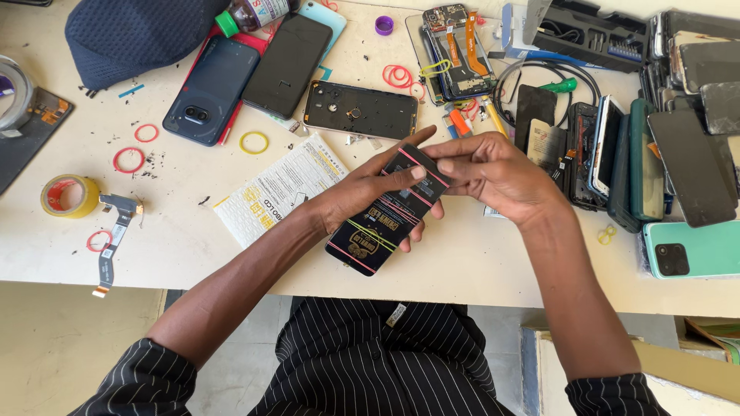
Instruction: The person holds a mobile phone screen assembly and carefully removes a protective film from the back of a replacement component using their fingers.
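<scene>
Over the front of a white table [177,246] I hold a black phone display module [379,227] with yellow print, bound by pink and yellow rubber bands. My left hand [370,189] grips it from underneath, thumb across its upper half. My right hand [493,173] pinches its top end, fingers at the pink band. The module's far tip is hidden under my fingers.
A white printed packet [274,189] lies left of my hands. Further back are an opened phone [361,109], two dark phones [212,88], a bare circuit board phone [451,50], loose rubber bands [254,142] and yellow tape [69,196]. Stacked phones [678,131] crowd the right; a tool case [590,35] sits behind.
</scene>
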